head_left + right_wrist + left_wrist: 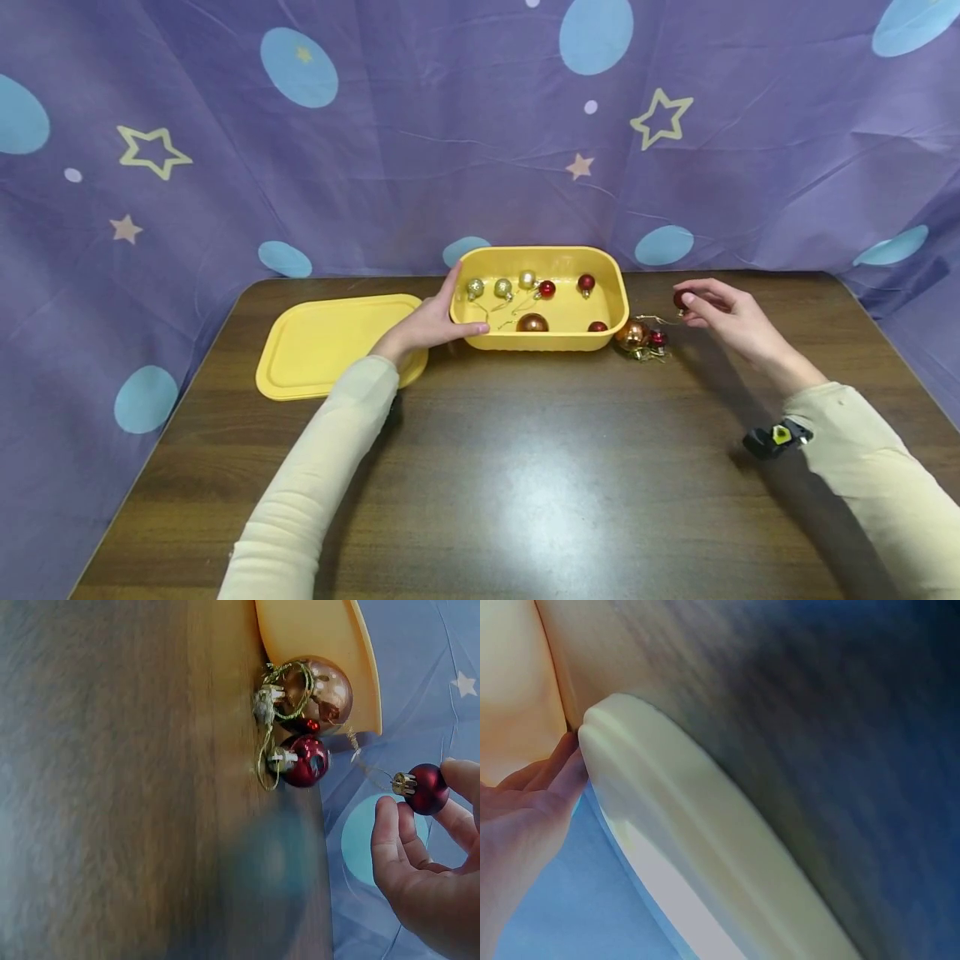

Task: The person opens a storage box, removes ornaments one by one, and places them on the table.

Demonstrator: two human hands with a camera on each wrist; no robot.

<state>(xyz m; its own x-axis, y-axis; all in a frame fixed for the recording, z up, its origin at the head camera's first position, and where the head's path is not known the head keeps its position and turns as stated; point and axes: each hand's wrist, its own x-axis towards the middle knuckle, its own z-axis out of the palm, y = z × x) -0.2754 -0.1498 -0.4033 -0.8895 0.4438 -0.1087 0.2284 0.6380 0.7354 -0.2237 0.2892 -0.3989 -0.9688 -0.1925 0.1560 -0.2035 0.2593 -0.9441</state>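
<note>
My left hand (431,323) grips the left end of an open yellow plastic box (540,342), its thumb at the front wall. Inside lie several small baubles: gold ones such as the gold bauble (503,288), red ones such as the dark red bauble (587,282), and a larger copper bauble (532,322). To the right of the box, my right hand (731,321) pinches a dark red matte bauble (427,789) between thumb and fingers, above the table. A gold cord trails from its cap.
Against the box's right end lie a shiny copper bauble (319,694) and a shiny red bauble (306,761) with gold cords. The yellow lid (322,346) lies flat left of the box, beneath my left forearm. A purple patterned cloth (465,150) hangs behind the wooden table (525,467).
</note>
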